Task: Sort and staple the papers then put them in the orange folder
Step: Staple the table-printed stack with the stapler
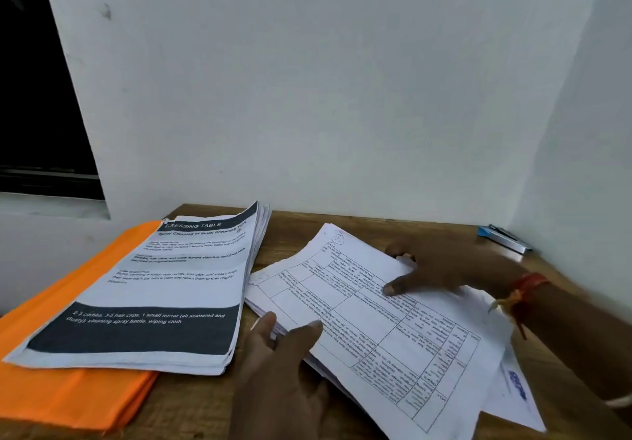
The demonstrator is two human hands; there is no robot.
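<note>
A stack of papers [164, 289] with a dark header and footer band lies on the orange folder [68, 391] at the left of the wooden table. To the right lies a second, looser pile of papers [393, 333] whose top sheet carries a printed table. My left hand [284, 364] holds this pile's near left edge, thumb on top of the sheet. My right hand [448, 265] rests flat on the pile's far side with straight fingers. A blue and silver stapler [506, 237] lies at the back right corner.
The wooden table [205, 402] meets a white wall at the back and right. A dark window opening [37, 97] sits at the upper left. One sheet with a blue logo [516, 388] sticks out beneath the right pile.
</note>
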